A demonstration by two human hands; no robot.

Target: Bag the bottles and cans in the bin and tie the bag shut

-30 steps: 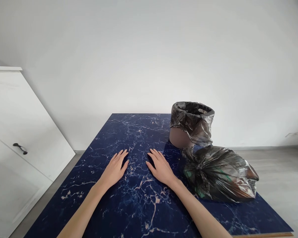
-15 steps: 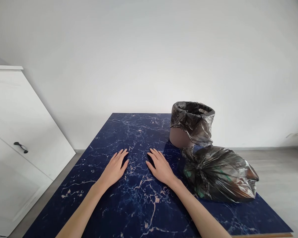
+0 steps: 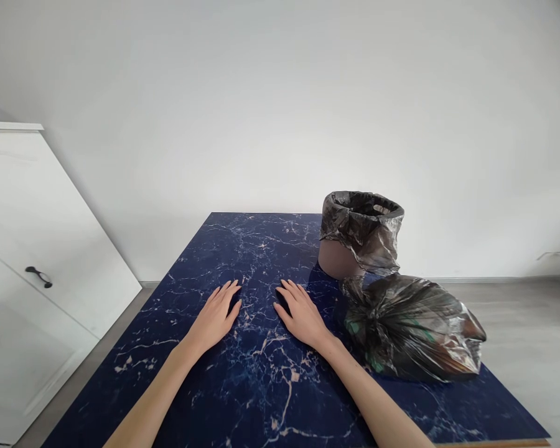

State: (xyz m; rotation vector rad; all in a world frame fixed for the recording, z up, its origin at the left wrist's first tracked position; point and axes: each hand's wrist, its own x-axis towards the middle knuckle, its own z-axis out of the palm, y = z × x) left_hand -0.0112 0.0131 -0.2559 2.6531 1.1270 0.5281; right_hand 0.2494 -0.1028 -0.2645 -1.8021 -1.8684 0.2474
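Through the head camera I list the following.

Item: left hand. Palm down on the table; fingers extended, thumb spread from them, grip apart.

Item: right hand. Palm down, mirroring the left across a strip of bare tabletop; fingers extended, thumb likewise spread, grip apart. Its forearm runs just left of the bag.

Item: table. Dark blue, marble-patterned with white and pinkish veins; under both hands.

Item: bag. Dark, translucent plastic, filled, lying on its side on the right of the table, neck gathered and turned left. Green and brownish patches show through.

Item: bin. Greyish-brown, upright, far right on the table, just beyond the bag. I cannot tell whether the two touch.

Item: liner. Black plastic, folded over the bin's rim and hanging down outside, lowest toward the right.

Surroundings: white cabinet at left, with a black handle; pale wall at the far side; grey floor visible on the right.
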